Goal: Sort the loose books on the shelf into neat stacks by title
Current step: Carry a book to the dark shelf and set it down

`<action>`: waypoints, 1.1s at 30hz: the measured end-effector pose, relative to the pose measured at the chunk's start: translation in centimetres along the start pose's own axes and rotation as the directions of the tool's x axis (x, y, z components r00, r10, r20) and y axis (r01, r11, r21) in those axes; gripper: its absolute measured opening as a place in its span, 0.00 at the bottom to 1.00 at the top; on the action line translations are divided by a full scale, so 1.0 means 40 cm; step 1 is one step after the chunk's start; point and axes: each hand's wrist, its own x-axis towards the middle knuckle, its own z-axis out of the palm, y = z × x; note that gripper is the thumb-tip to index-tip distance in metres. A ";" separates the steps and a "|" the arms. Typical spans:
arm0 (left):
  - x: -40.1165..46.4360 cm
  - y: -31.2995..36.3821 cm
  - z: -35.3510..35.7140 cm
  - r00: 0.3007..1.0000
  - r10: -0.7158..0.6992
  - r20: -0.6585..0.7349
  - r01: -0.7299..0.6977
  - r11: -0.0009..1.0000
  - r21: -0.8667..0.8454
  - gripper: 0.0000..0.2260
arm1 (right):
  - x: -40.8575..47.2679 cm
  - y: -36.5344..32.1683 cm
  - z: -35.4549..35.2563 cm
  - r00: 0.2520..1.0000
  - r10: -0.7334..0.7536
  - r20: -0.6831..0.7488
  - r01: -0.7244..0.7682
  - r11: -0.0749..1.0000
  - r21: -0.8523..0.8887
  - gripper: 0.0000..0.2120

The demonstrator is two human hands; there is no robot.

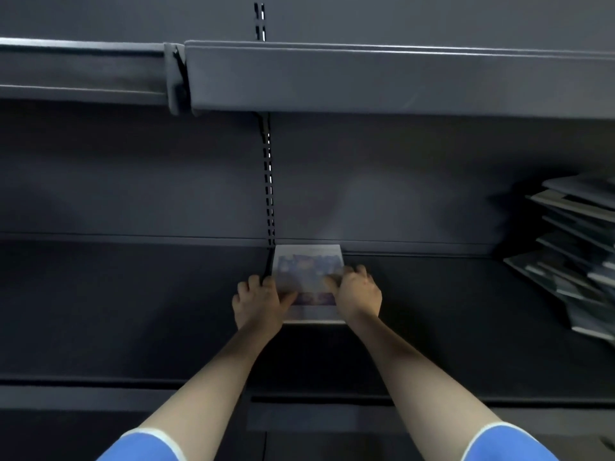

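Observation:
A light-covered book [307, 261] with a blue and purple picture lies flat on the dark shelf [133, 294], its far edge against the back panel. My left hand [258, 302] grips the book's left edge with curled fingers and the thumb on the cover. My right hand [356, 291] grips its right edge in the same way. An untidy pile of loose books [575, 257] leans at the far right of the same shelf, fanned out at different angles.
An upper shelf [366, 78] overhangs above the hands. A slotted upright rail [269, 181] runs down the back panel just left of the book. The shelf's front lip [100, 394] crosses the lower part of the view.

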 end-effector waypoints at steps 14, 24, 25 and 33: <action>0.006 0.018 0.002 0.999 -0.030 -0.011 0.029 0.996 -0.083 0.22 | -0.004 0.015 -0.002 0.998 -0.018 0.059 0.012 0.994 0.109 0.17; -0.036 0.034 -0.010 0.994 0.046 -0.095 -0.052 0.997 -0.065 0.23 | -0.033 0.049 -0.068 0.974 -0.170 0.149 0.174 0.985 -0.017 0.21; -0.044 0.039 -0.013 0.993 0.064 -0.101 -0.070 0.996 -0.060 0.25 | -0.036 0.062 -0.075 0.974 -0.177 0.143 0.186 0.981 -0.054 0.23; -0.098 0.107 -0.052 0.985 0.149 -0.082 -0.148 0.989 0.014 0.35 | -0.054 0.196 -0.152 0.981 -0.166 0.105 0.183 0.965 -0.187 0.30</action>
